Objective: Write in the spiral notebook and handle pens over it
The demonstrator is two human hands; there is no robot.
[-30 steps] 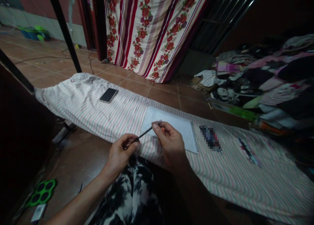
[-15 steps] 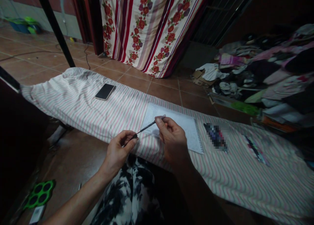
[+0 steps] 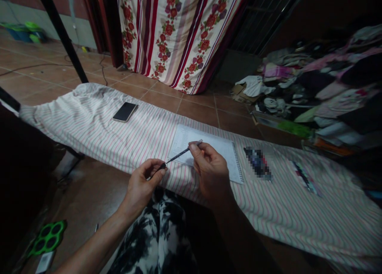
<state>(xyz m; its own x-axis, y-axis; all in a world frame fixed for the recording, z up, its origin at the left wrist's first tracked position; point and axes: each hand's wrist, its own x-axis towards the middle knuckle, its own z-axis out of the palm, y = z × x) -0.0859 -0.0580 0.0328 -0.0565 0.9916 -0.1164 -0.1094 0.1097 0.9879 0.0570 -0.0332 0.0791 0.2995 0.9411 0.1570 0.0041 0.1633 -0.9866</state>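
Between the fingertips of my right hand (image 3: 210, 168) is a slim dark pen (image 3: 179, 153), slanting down to the left, its paler end sticking out above the thumb. My left hand (image 3: 147, 178) pinches a small black piece (image 3: 162, 166), possibly a cap, right at the pen's thin tip. Whether the two parts touch cannot be made out. Below and behind my right hand lies an open spiral notebook (image 3: 219, 140), with faint marks on its left side and rings along its right edge.
A striped cloth (image 3: 98, 134) covers the long surface, with a phone (image 3: 125, 112) at left. Right of the notebook lie a pixelated dark bundle (image 3: 258, 164) and several pens (image 3: 306, 178). A clothes pile (image 3: 322, 83) stands beyond, near a floral curtain (image 3: 176, 39).
The view has shifted slightly, so the cloth, phone and notebook sit a little further left. Both hands keep their grips, with almost no movement between them.
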